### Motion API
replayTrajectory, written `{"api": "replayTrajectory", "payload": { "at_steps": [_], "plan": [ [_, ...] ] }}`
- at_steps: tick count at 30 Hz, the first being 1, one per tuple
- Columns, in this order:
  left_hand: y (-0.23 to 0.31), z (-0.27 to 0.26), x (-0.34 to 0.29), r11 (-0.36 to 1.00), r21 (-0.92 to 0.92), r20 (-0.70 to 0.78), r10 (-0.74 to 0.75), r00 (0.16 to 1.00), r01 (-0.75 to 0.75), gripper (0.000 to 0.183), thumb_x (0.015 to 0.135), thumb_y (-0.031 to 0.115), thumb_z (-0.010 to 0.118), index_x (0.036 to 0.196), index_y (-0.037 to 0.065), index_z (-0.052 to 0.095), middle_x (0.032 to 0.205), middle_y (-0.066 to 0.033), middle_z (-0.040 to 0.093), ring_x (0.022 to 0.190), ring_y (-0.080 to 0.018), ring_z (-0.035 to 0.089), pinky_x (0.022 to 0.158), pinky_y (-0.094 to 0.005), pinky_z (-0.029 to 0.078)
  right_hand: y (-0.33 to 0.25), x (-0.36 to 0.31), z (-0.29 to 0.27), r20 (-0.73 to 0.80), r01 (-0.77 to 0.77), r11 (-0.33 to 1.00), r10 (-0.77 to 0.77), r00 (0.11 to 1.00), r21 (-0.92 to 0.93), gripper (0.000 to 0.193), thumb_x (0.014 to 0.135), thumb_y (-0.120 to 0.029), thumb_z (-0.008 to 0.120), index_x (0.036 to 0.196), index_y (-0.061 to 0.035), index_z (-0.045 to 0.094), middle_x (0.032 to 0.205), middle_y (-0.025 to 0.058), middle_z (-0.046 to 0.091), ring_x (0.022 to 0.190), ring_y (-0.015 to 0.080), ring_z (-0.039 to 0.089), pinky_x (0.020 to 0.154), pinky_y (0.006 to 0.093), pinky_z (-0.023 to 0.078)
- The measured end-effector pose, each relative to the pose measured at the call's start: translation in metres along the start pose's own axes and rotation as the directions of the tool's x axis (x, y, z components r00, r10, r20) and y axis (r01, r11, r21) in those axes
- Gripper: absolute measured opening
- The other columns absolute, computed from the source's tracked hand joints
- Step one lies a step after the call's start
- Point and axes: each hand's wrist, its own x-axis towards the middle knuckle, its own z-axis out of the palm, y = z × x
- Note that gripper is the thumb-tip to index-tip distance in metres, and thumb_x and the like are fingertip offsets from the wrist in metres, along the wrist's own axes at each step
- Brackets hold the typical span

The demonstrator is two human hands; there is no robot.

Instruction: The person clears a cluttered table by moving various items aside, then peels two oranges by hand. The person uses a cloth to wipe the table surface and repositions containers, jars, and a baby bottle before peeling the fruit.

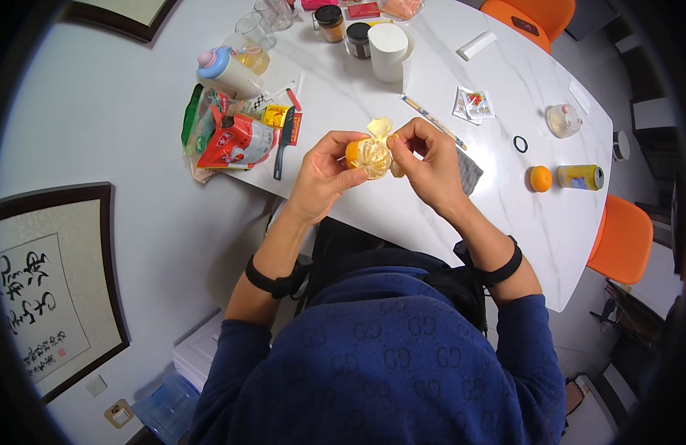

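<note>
A partly peeled orange is held up in front of me, above the near edge of the white table. My left hand wraps its fingers and thumb round the fruit's left side, where orange skin still covers it. Pale segments show on the side facing up. My right hand pinches the loosened peel at the fruit's right. Another flap of peel stands up at the far side, its pale inside showing.
At left lie a red snack bag and a black knife. Behind stand a bottle, glasses, jars and a paper roll. At right are a whole orange, a yellow can and a black ring.
</note>
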Motion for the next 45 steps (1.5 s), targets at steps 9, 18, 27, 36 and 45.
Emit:
{"api": "replayTrajectory", "payload": {
  "at_steps": [9, 18, 27, 36, 45],
  "plan": [
    [-0.001, -0.007, -0.004, 0.988, -0.117, 0.107, -0.087, 0.99, 0.1, 0.056, 0.087, 0.006, 0.07, 0.136, 0.0, 0.045, 0.122, -0.0114, 0.058, 0.113, -0.0209, 0.06, 0.098, -0.0401, 0.053, 0.013, 0.006, 0.0, -0.056, -0.072, 0.997, 0.07, 0.996, -0.036, 0.016, 0.087, -0.01, 0.067, 0.078, 0.0013, 0.061, 0.068, 0.0, 0.058, 0.061, 0.0051, 0.05, 0.056, 0.0225, 0.041],
    [-0.039, -0.055, 0.011, 0.948, 0.113, -0.041, -0.294, 0.955, 0.297, 0.045, 0.093, -0.001, 0.06, 0.134, 0.003, 0.044, 0.115, -0.0149, 0.062, 0.108, -0.0194, 0.063, 0.095, -0.0339, 0.054, 0.073, 0.001, -0.037, -0.134, -0.301, 0.953, 0.302, 0.944, 0.029, 0.017, 0.091, -0.014, 0.068, 0.081, -0.0001, 0.063, 0.07, -0.0013, 0.059, 0.064, 0.005, 0.05, 0.059, 0.0213, 0.04],
    [-0.119, -0.108, 0.03, 0.79, 0.244, -0.29, -0.494, 0.82, 0.562, 0.032, 0.094, 0.001, 0.059, 0.124, 0.0, 0.047, 0.112, -0.017, 0.063, 0.1, -0.0205, 0.066, 0.09, -0.0302, 0.057, 0.129, -0.029, -0.102, -0.456, -0.418, 0.858, 0.257, 0.852, -0.299, 0.013, 0.09, -0.012, 0.066, 0.085, 0.0003, 0.062, 0.071, 0.0024, 0.06, 0.064, 0.0081, 0.051, 0.061, 0.0244, 0.044],
    [-0.154, -0.119, 0.052, 0.738, 0.376, -0.362, -0.44, 0.822, 0.561, 0.034, 0.092, 0.004, 0.063, 0.122, -0.001, 0.05, 0.115, -0.0141, 0.062, 0.099, -0.0183, 0.066, 0.086, -0.0276, 0.057, 0.152, -0.031, -0.131, -0.65, -0.488, 0.872, 0.356, 0.671, -0.026, 0.015, 0.087, -0.01, 0.066, 0.079, -0.0015, 0.056, 0.071, 0.008, 0.064, 0.058, 0.0119, 0.062, 0.05, 0.0252, 0.048],
    [-0.152, -0.11, 0.05, 0.644, 0.585, -0.419, -0.28, 0.864, 0.492, 0.035, 0.09, 0.006, 0.066, 0.121, -0.001, 0.053, 0.108, -0.0117, 0.062, 0.093, -0.017, 0.067, 0.076, -0.024, 0.058, 0.188, -0.016, -0.115, -0.55, -0.441, 0.865, 0.253, 0.796, -0.241, 0.009, 0.085, 0.0, 0.059, 0.094, -0.0026, 0.06, 0.074, 0.0098, 0.064, 0.061, 0.0142, 0.062, 0.054, 0.0303, 0.049]
  ]
}}
